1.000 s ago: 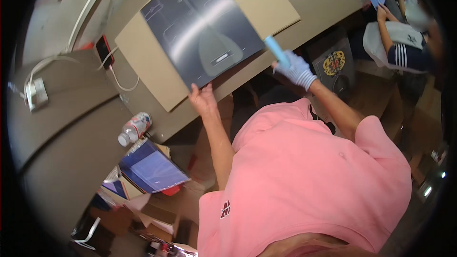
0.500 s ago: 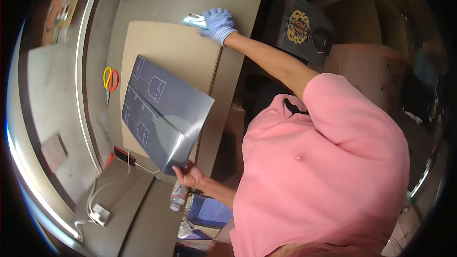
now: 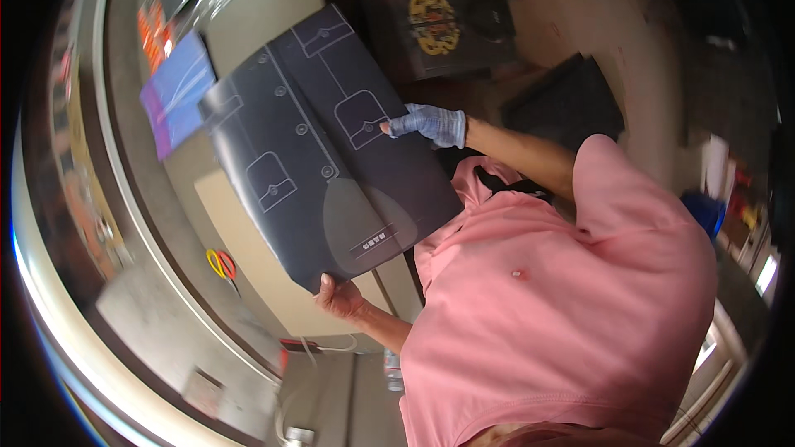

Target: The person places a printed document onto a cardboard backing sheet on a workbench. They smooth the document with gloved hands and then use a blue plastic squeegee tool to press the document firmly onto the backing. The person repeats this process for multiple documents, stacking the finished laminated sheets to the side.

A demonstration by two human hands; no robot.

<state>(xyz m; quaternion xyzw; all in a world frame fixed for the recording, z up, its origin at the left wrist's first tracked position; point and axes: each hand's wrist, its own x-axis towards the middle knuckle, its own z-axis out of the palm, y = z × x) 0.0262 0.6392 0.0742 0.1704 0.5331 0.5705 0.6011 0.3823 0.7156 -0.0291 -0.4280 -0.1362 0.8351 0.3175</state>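
A large dark sheet (image 3: 319,149), printed with white outlines of pockets and buttons, is lifted above the table and tilted. My left hand (image 3: 339,298), bare, pinches its near corner with the thumb on top. My right hand (image 3: 431,124), in a blue-grey glove with the thumb tip bare, grips the sheet's right edge; its thumb lies on the printed face and the other fingers are partly hidden. Under the sheet lies a beige board (image 3: 240,219), largely covered by it.
Scissors (image 3: 222,265) with yellow and red handles lie left of the board. Farther off is a blue-purple flat package (image 3: 178,87). A black item with a gold emblem (image 3: 435,25) stands beyond my right hand. A clear bottle (image 3: 393,371) and a white plug (image 3: 298,435) are near the bottom.
My right hand has let go of a light-blue and white object at the board's far edge and taken hold of the sheet. The sheet has risen and turned its printed face up. The view has swung.
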